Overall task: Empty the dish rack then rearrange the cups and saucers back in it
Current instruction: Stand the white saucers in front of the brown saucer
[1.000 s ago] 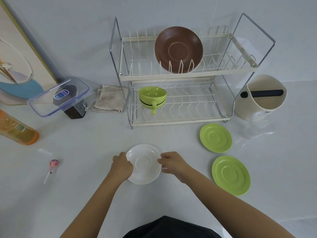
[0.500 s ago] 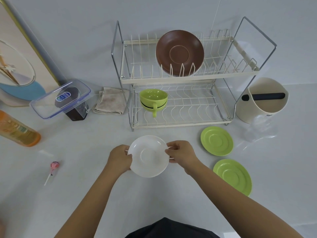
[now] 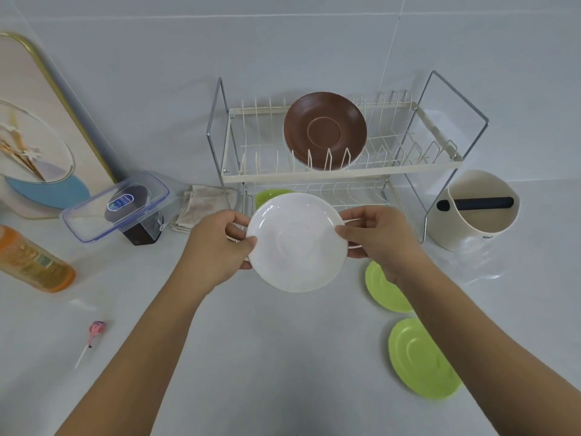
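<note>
- Above the counter, just in front of the dish rack (image 3: pixel 342 174), a white saucer (image 3: pixel 297 242) is held in the air between both hands, tilted face-up toward the camera.
- Left hand (image 3: pixel 217 247): thumb curled over the left rim, fingers tucked beneath — a pinch on the edge. Right hand (image 3: pixel 380 237): the same on the right rim, thumb on top, fingers wrapped behind.
- Step in hand, as I judge it: slotting this saucer into the top tier beside the brown saucer (image 3: pixel 325 130), which already stands on edge between the tines.
- To do it well — turn the saucer upright before it reaches the wires, aim its rim at a free gap near the brown one, and lower it until the tines take the weight. Release one hand only once it leans steadily.
- Risk: glossy glazed surface, likely slippery; a rim grip could slide.
- Rack is thin cream-coated wire in a chrome frame; slots narrow, tines pointed.
- Green cup (image 3: pixel 270 196) sits on the lower tier, mostly hidden behind the saucer.
- Two green saucers (image 3: pixel 385 291) (image 3: pixel 421 360) lie flat on the counter to the right — smooth, round, shallow-welled.
</note>
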